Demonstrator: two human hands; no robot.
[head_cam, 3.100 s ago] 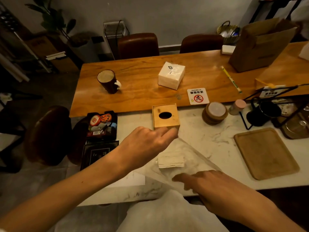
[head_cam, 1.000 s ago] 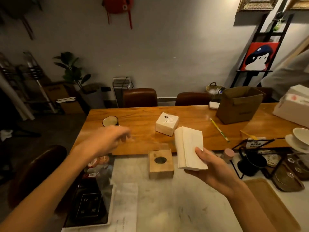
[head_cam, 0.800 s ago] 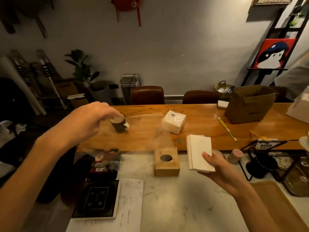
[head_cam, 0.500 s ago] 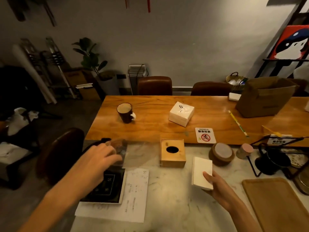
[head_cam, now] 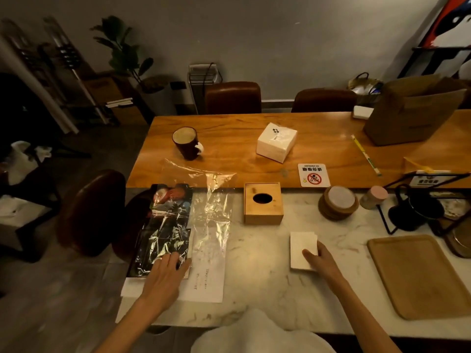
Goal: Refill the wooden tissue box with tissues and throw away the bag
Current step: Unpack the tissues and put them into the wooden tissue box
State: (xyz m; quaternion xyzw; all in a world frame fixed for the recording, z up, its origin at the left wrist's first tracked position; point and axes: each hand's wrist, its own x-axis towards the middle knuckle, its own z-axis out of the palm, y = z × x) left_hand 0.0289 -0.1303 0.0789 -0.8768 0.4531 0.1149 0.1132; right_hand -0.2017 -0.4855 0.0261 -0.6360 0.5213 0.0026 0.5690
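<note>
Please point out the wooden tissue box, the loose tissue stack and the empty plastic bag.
wooden tissue box [head_cam: 263, 214]: head view, front wall below the oval slot.
tissue stack [head_cam: 298, 244]: head view, bare top sheet, above the fingers.
plastic bag [head_cam: 214, 220]: head view, crinkled middle lying on the paper.

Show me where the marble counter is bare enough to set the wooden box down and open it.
Bare marble lies between the wooden tissue box, the paper sheet and the tissue stack under the right hand. The left is crowded: plastic bag, left hand. Coasters and wooden tray fill the right.
</note>
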